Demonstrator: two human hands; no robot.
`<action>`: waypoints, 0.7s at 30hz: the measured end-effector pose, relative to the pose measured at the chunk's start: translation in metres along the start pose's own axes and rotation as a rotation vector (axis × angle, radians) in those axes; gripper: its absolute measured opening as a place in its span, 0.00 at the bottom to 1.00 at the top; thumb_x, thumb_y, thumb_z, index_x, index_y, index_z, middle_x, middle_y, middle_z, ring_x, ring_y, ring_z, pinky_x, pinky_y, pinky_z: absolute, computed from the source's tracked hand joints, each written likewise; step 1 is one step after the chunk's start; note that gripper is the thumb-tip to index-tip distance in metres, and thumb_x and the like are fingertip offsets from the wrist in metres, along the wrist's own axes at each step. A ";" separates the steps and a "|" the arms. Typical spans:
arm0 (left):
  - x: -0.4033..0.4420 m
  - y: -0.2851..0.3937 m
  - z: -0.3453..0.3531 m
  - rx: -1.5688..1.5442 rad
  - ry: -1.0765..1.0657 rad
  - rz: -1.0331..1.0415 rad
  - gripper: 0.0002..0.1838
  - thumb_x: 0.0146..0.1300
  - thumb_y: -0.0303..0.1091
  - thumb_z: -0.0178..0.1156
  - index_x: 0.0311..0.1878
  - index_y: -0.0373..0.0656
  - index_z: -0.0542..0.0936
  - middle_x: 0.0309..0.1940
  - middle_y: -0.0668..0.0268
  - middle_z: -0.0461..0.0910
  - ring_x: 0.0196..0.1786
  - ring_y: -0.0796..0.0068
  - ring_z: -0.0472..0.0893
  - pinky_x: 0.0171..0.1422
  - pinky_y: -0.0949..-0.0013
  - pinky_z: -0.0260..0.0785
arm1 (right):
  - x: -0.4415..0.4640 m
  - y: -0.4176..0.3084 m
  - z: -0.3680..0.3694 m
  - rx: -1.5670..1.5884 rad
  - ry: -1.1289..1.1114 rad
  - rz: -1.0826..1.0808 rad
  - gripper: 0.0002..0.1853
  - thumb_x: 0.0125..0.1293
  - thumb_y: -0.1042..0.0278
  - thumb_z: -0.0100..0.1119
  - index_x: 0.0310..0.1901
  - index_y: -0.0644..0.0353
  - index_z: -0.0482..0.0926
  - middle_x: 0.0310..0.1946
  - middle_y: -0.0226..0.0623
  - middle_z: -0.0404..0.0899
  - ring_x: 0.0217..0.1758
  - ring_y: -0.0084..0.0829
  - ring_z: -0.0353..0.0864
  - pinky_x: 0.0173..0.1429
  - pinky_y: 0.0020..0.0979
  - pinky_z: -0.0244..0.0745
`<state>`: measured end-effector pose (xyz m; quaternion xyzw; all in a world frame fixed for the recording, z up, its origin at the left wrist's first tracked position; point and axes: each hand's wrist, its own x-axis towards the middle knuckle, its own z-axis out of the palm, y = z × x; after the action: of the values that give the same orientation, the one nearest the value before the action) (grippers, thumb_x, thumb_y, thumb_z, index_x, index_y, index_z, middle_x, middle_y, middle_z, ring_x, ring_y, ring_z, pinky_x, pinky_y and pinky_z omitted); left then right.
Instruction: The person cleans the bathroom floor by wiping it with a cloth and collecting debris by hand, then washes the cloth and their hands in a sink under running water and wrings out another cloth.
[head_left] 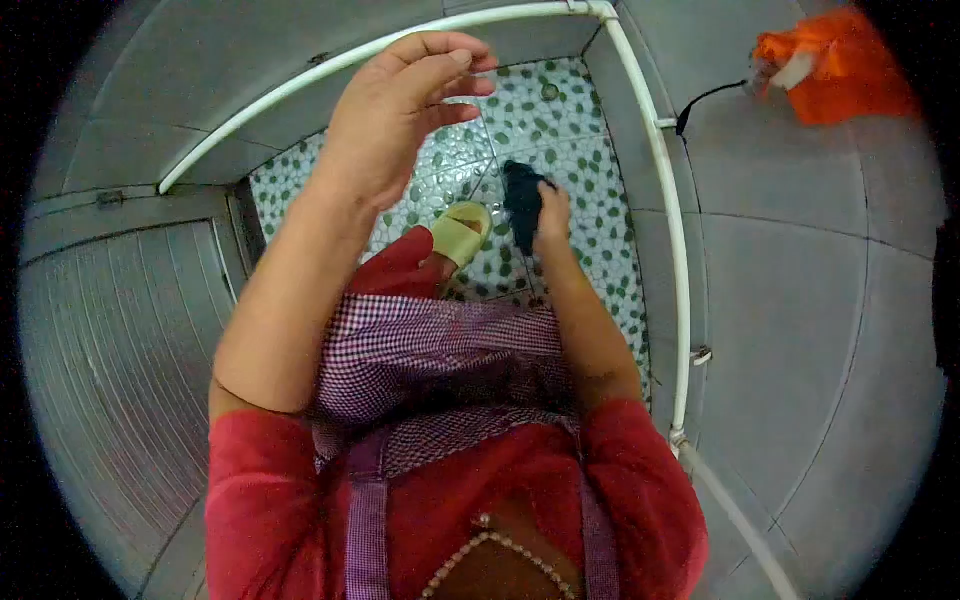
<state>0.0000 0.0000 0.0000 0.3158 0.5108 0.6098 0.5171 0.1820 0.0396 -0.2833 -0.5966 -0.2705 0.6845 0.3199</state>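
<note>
Dk. blue-green cloth (522, 205), bunched, limp, in R hand (553, 212), over green-&-white patterned flr. (585, 145)

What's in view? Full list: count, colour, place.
Floor: one, white with green spots, below
Walls: several, grey, around
Door: one, grey, left
Pipework: one run, white, along walls
Bag-like item: one, orange, upper right
Cloth: one, dark, over floor
Slipper: one, light green, centre
Apron: one, purple-white check, torso
Shirt: one, red, torso
Left hand: one, bare, raised
Right hand: one, bare, gripping cloth
</note>
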 end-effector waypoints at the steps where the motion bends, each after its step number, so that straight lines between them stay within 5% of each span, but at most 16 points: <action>1: 0.003 0.004 -0.008 0.069 -0.037 -0.023 0.11 0.61 0.37 0.53 0.43 0.42 0.75 0.40 0.66 0.77 0.42 0.75 0.76 0.47 0.71 0.67 | 0.018 0.012 -0.008 -0.081 0.040 -0.164 0.22 0.60 0.66 0.53 0.57 0.56 0.65 0.52 0.45 0.68 0.47 0.34 0.74 0.48 0.29 0.69; 2: 0.012 -0.001 -0.019 0.210 -0.150 -0.039 0.13 0.61 0.39 0.52 0.46 0.43 0.74 0.43 0.66 0.76 0.45 0.73 0.76 0.48 0.70 0.67 | 0.030 0.006 -0.017 -0.172 0.073 -0.313 0.20 0.60 0.68 0.52 0.55 0.57 0.67 0.52 0.45 0.67 0.47 0.35 0.73 0.49 0.29 0.68; 3: 0.060 -0.047 0.002 0.038 -0.188 0.013 0.14 0.61 0.40 0.53 0.46 0.44 0.74 0.43 0.67 0.76 0.45 0.74 0.76 0.48 0.69 0.67 | 0.099 -0.081 -0.080 -0.368 0.158 -0.638 0.18 0.59 0.71 0.52 0.53 0.58 0.69 0.52 0.45 0.67 0.47 0.36 0.72 0.49 0.28 0.67; 5: 0.047 -0.096 -0.037 0.014 -0.123 -0.340 0.15 0.60 0.41 0.54 0.47 0.44 0.73 0.42 0.67 0.76 0.45 0.74 0.75 0.49 0.69 0.67 | 0.026 -0.062 -0.068 -0.375 0.213 -0.394 0.16 0.60 0.75 0.49 0.51 0.55 0.70 0.54 0.40 0.64 0.50 0.35 0.68 0.52 0.33 0.65; 7: 0.047 -0.172 -0.062 0.162 -0.084 -0.425 0.16 0.59 0.42 0.55 0.47 0.45 0.73 0.43 0.67 0.76 0.47 0.74 0.74 0.50 0.69 0.66 | 0.062 -0.036 -0.106 -0.782 0.351 -0.886 0.17 0.59 0.75 0.48 0.52 0.54 0.70 0.52 0.39 0.65 0.48 0.35 0.69 0.52 0.33 0.65; 9: 0.024 -0.220 -0.074 0.408 -0.209 -0.625 0.16 0.60 0.41 0.55 0.49 0.45 0.72 0.45 0.66 0.75 0.48 0.73 0.73 0.53 0.69 0.65 | 0.075 -0.018 -0.134 -0.866 0.395 -0.847 0.18 0.61 0.74 0.45 0.55 0.60 0.67 0.52 0.45 0.68 0.51 0.40 0.69 0.54 0.34 0.64; 11: 0.010 -0.281 -0.099 0.661 -0.585 -0.456 0.19 0.61 0.41 0.53 0.51 0.39 0.71 0.42 0.67 0.75 0.45 0.76 0.72 0.50 0.73 0.64 | 0.111 0.004 -0.153 -0.718 0.500 -0.889 0.19 0.58 0.71 0.49 0.52 0.65 0.69 0.47 0.54 0.69 0.51 0.50 0.65 0.55 0.42 0.62; 12: 0.009 -0.281 -0.099 0.577 -0.570 -0.497 0.19 0.62 0.40 0.53 0.51 0.39 0.71 0.42 0.66 0.75 0.45 0.75 0.72 0.50 0.73 0.64 | 0.142 0.036 -0.176 -1.003 0.568 -0.787 0.19 0.61 0.65 0.50 0.52 0.65 0.69 0.48 0.55 0.69 0.52 0.50 0.66 0.55 0.42 0.63; 13: -0.004 -0.270 -0.096 0.500 -0.552 -0.543 0.18 0.62 0.39 0.52 0.52 0.39 0.71 0.43 0.66 0.75 0.45 0.75 0.72 0.51 0.73 0.64 | 0.155 0.058 -0.173 -1.091 0.591 -0.372 0.23 0.62 0.57 0.49 0.57 0.59 0.66 0.55 0.53 0.64 0.58 0.50 0.62 0.57 0.48 0.60; 16: -0.003 -0.263 -0.097 0.362 -0.349 -0.612 0.17 0.63 0.38 0.52 0.52 0.39 0.71 0.43 0.65 0.74 0.45 0.76 0.71 0.51 0.73 0.64 | 0.183 0.062 -0.109 -1.228 0.909 0.001 0.33 0.62 0.42 0.42 0.66 0.44 0.50 0.67 0.41 0.46 0.66 0.51 0.48 0.57 0.57 0.57; 21: -0.011 -0.254 -0.104 0.285 -0.126 -0.660 0.15 0.64 0.38 0.52 0.51 0.41 0.71 0.41 0.68 0.75 0.44 0.79 0.71 0.50 0.74 0.64 | 0.187 0.032 -0.023 -1.492 0.521 -0.471 0.32 0.56 0.61 0.52 0.64 0.51 0.56 0.62 0.42 0.55 0.63 0.51 0.54 0.53 0.51 0.66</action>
<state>-0.0139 -0.0553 -0.2685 0.2398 0.6323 0.3124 0.6672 0.1858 0.1613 -0.4308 -0.7195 -0.6894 0.0793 0.0271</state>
